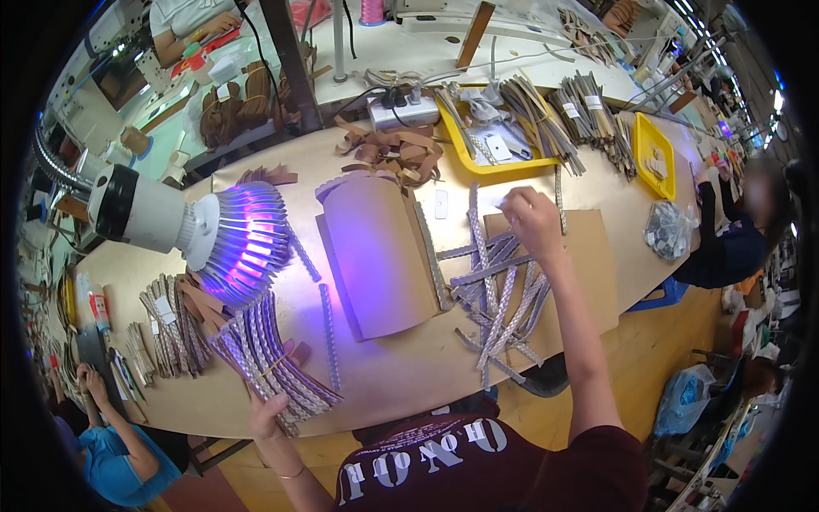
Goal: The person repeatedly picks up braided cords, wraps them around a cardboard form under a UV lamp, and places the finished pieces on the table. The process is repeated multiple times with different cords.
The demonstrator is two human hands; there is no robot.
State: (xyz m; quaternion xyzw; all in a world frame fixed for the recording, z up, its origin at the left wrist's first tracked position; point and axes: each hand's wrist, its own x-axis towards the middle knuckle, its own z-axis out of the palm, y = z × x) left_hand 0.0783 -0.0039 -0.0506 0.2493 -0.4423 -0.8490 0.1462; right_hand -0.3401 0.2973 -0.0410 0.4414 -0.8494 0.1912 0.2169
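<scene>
My left hand (271, 416) is wrapped round the near end of a bundle of braided straps (271, 363), grey-silver with purplish edges and a band round its middle. My right hand (533, 220) is raised over the right part of the table, fingers curled together; what they hold, if anything, is hidden. Below it lies a loose criss-cross pile of grey braided straps (499, 290), partly on a flat cardboard sheet (593, 256). Between my hands sits a curved brown cardboard piece (380, 256). A small white card (441, 204) lies beyond it.
A lamp with a finned, purple-glowing head (243, 239) overhangs the left side. Strap bundles (175, 324) lie beyond my left hand. Brown strips (388, 154), a yellow tray (499, 166) and a smaller yellow tray (653, 158) line the far side. Other people work at left, right and far left.
</scene>
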